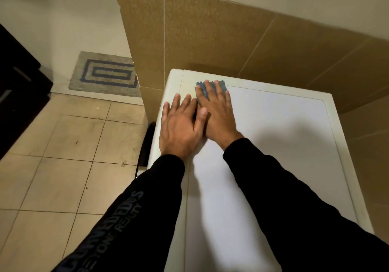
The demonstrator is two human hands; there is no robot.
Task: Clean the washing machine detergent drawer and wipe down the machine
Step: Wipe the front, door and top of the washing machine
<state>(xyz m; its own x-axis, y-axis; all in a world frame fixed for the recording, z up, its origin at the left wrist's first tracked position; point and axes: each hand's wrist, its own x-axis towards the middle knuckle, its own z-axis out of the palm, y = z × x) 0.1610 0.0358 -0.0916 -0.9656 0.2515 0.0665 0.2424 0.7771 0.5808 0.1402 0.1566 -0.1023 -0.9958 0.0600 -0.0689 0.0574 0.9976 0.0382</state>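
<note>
1. At far left we see a dark cabinet standing on the beige tiled floor, with a grey rug with a blue rectangular pattern lying beyond it by the wall
2. Our left hand lies flat, fingers straight and released, on the left side of the white washing machine top, its thumb touching the right hand
3. Our right hand presses with straight fingers on a blue cleaning cloth near the top's far left corner, grasping nothing
4. Brown wall tiles rise behind the machine and to its right
</note>
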